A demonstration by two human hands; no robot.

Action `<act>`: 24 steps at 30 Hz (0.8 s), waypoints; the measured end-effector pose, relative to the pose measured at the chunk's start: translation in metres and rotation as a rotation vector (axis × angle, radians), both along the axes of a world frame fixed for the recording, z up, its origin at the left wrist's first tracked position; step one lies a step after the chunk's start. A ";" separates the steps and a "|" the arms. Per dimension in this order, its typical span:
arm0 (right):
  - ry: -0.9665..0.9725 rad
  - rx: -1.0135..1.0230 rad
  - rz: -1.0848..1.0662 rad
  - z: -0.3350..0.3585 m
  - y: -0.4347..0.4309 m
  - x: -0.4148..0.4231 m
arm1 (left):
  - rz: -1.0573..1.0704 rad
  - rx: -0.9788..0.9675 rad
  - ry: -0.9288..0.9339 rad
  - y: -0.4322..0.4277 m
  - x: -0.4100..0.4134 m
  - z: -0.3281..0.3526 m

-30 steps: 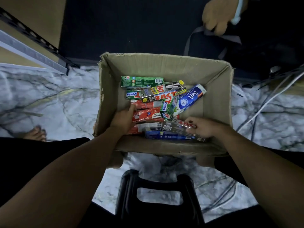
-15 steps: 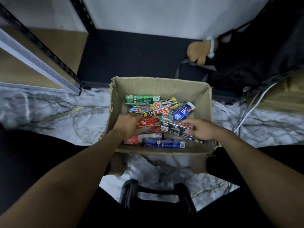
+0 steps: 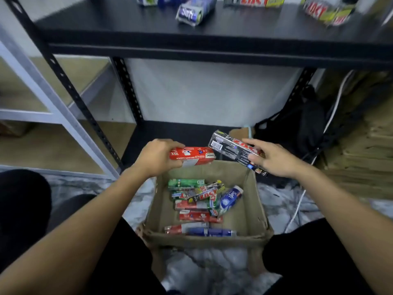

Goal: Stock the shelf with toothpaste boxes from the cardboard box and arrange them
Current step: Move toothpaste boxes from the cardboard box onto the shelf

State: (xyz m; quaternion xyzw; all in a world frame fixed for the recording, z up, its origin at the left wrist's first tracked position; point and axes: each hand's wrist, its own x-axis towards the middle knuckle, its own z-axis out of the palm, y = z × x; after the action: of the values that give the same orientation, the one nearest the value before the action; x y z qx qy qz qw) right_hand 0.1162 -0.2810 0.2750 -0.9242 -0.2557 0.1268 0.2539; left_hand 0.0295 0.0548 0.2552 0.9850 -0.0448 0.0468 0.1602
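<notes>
An open cardboard box (image 3: 252,213) sits on the floor between my knees, with several toothpaste boxes (image 3: 197,201) lying loose inside. My left hand (image 3: 157,157) grips a red toothpaste box (image 3: 195,155) above the box's far rim. My right hand (image 3: 274,159) holds a black toothpaste box (image 3: 227,146) with red lettering, tilted, just right of the red one. Above, the black shelf (image 3: 212,35) carries several toothpaste boxes (image 3: 192,11) along its back, blurred.
Black perforated uprights (image 3: 70,86) frame the shelf unit; a grey metal rack (image 3: 42,86) stands at the left. A black bag (image 3: 302,122) and white cables (image 3: 336,107) lie at the right. The floor is marbled grey.
Both hands have lifted out of the cardboard box, each with a toothpaste box. The view has tilted up, bringing the black shelf into sight.
</notes>
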 end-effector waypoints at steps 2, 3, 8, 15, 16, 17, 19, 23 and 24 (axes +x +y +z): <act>-0.097 0.041 0.003 0.035 0.003 -0.003 | 0.000 -0.014 -0.081 0.001 0.001 0.035; -0.136 0.064 0.001 0.053 0.004 -0.004 | -0.007 -0.029 -0.124 0.001 0.000 0.052; -0.311 0.139 0.008 0.135 0.010 -0.003 | -0.026 -0.095 -0.292 0.002 -0.005 0.133; -0.500 0.112 -0.119 0.217 0.019 0.023 | -0.021 -0.092 -0.504 0.001 -0.010 0.221; -0.502 0.112 -0.160 0.223 0.021 0.031 | -0.018 -0.090 -0.519 0.004 -0.010 0.229; -0.498 0.114 -0.207 0.226 0.023 0.040 | -0.013 -0.091 -0.532 0.008 -0.008 0.236; -0.487 0.112 -0.302 0.229 0.031 0.057 | 0.000 -0.091 -0.554 0.015 -0.005 0.247; -0.478 0.088 -0.407 0.228 0.055 0.078 | 0.100 -0.123 -0.599 0.029 0.011 0.262; -0.473 0.113 -0.424 0.228 0.061 0.080 | 0.140 -0.134 -0.614 0.032 0.017 0.264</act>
State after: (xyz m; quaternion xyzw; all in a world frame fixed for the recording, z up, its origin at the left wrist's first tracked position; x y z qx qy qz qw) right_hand 0.1965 -0.2196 0.5031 -0.9450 -0.1162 -0.1619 0.2592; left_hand 0.0466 0.0870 0.5192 0.9127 -0.0202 0.3555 0.2003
